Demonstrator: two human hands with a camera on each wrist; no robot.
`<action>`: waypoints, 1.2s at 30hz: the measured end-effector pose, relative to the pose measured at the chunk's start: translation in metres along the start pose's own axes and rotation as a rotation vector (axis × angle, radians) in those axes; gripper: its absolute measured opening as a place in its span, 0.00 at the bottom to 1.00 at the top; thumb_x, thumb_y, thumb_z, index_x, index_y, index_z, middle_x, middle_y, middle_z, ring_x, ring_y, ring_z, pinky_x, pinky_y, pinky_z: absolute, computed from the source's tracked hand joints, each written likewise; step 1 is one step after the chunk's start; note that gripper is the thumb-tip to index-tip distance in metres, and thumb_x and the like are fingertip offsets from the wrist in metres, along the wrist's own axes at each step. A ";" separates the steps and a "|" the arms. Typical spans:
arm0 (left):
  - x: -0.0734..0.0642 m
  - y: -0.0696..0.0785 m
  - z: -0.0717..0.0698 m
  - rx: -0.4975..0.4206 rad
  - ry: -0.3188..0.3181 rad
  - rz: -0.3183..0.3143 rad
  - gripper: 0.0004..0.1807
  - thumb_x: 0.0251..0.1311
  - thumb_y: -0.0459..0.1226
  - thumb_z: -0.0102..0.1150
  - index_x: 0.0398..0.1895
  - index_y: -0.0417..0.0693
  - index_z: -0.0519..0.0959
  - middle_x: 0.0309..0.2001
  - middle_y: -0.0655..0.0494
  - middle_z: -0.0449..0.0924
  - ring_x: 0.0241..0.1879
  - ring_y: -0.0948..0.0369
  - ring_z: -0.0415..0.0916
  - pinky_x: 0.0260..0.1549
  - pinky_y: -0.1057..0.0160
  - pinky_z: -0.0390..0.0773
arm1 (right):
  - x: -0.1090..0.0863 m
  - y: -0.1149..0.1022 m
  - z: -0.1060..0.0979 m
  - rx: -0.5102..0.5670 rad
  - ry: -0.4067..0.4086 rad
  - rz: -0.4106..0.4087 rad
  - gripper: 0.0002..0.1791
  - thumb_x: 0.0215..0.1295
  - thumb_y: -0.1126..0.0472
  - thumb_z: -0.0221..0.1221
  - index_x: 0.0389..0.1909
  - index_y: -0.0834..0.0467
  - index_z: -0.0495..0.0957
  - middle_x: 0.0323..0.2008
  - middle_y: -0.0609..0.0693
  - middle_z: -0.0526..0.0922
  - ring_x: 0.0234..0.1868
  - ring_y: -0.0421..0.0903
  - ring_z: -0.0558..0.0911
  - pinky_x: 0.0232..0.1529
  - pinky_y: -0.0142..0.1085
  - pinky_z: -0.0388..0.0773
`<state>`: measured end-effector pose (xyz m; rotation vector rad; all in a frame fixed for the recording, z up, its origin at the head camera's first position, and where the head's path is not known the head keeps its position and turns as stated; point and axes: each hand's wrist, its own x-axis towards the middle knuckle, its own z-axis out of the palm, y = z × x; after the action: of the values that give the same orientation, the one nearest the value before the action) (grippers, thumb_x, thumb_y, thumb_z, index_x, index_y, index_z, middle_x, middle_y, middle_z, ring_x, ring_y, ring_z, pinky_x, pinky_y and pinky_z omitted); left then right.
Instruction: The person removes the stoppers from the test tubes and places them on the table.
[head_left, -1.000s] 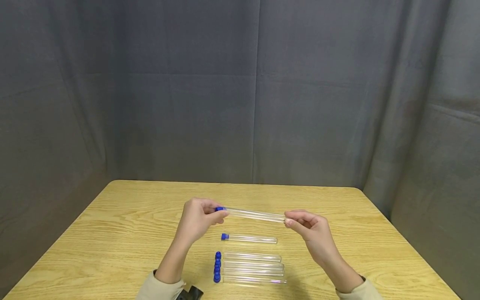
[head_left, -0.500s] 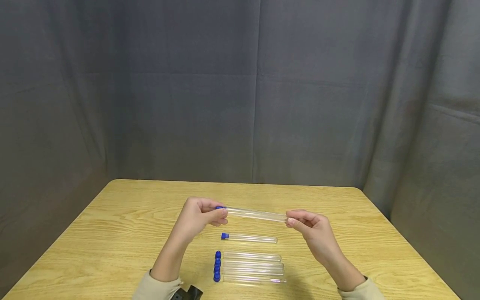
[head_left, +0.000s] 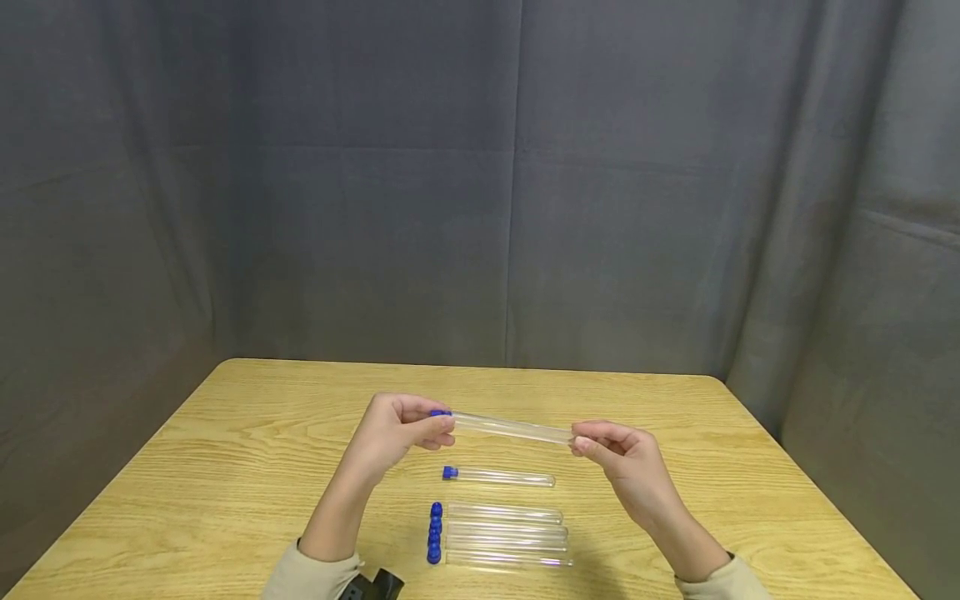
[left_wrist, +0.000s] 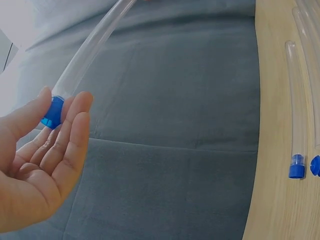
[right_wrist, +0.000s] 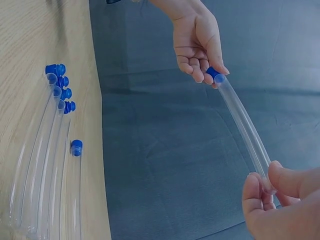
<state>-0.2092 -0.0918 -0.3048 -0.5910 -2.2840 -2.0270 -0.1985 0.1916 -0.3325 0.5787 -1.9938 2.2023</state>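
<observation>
A clear test tube (head_left: 510,427) is held above the table, nearly level across the head view. My left hand (head_left: 397,431) pinches the blue cap (left_wrist: 53,113) at the tube's mouth between thumb and fingers. At the other end, my right hand (head_left: 628,462) grips the rounded bottom with thumb and fingertips. In the left wrist view the cap sits at the tube's opening; how deep it goes is hard to tell. Below the hands, a second tube with a blue cap (head_left: 450,472) in its mouth lies on the table.
Nearer the front of the wooden table (head_left: 225,467), several open test tubes (head_left: 506,530) lie side by side. Loose blue caps (head_left: 435,533) line up at their left ends. Grey curtains (head_left: 375,208) hang behind and at both sides.
Both hands keep their hold on the tube and cap. My left forearm has shifted slightly left, and the right hand has moved a touch to the right.
</observation>
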 end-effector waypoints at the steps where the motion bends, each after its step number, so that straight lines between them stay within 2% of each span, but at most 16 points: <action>1: 0.000 0.000 0.000 -0.001 -0.002 0.000 0.10 0.52 0.29 0.60 0.34 0.28 0.78 0.29 0.43 0.81 0.28 0.52 0.80 0.31 0.59 0.80 | 0.000 0.000 0.000 -0.001 0.000 0.001 0.07 0.56 0.74 0.56 0.36 0.69 0.79 0.30 0.47 0.81 0.32 0.39 0.80 0.39 0.30 0.77; 9: 0.001 0.000 -0.001 -0.012 -0.006 0.008 0.09 0.53 0.28 0.59 0.34 0.26 0.77 0.30 0.38 0.80 0.28 0.52 0.80 0.31 0.57 0.80 | 0.001 0.002 -0.002 -0.004 0.006 0.020 0.09 0.57 0.73 0.56 0.38 0.75 0.75 0.30 0.47 0.81 0.32 0.40 0.80 0.40 0.30 0.77; 13: 0.002 0.000 -0.002 -0.015 0.000 0.012 0.10 0.53 0.28 0.59 0.34 0.26 0.77 0.30 0.37 0.80 0.28 0.53 0.80 0.31 0.57 0.80 | 0.001 0.001 -0.001 0.008 0.018 0.035 0.07 0.57 0.73 0.56 0.37 0.69 0.79 0.30 0.48 0.81 0.32 0.40 0.80 0.41 0.30 0.76; 18: 0.003 0.001 -0.003 0.006 0.021 0.022 0.10 0.53 0.29 0.59 0.34 0.28 0.78 0.28 0.42 0.81 0.28 0.54 0.80 0.30 0.60 0.80 | 0.004 -0.001 0.000 0.025 0.020 0.033 0.08 0.58 0.73 0.55 0.35 0.62 0.81 0.31 0.48 0.81 0.33 0.40 0.80 0.41 0.30 0.76; 32: 0.009 -0.002 -0.008 -0.003 0.044 -0.015 0.10 0.53 0.29 0.58 0.35 0.27 0.77 0.28 0.43 0.81 0.27 0.55 0.80 0.30 0.59 0.80 | 0.010 0.002 -0.002 0.019 0.016 0.058 0.10 0.58 0.74 0.54 0.40 0.75 0.75 0.30 0.49 0.80 0.32 0.40 0.80 0.43 0.30 0.76; 36: 0.010 -0.005 -0.009 -0.008 0.046 -0.015 0.10 0.53 0.28 0.58 0.35 0.26 0.77 0.28 0.43 0.81 0.27 0.55 0.80 0.30 0.59 0.80 | 0.012 0.005 -0.003 0.012 0.031 0.080 0.08 0.58 0.74 0.55 0.38 0.71 0.77 0.30 0.49 0.81 0.32 0.40 0.80 0.42 0.30 0.76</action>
<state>-0.2219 -0.0985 -0.3057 -0.5243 -2.2629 -2.0347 -0.2114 0.1924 -0.3330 0.4714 -2.0242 2.2549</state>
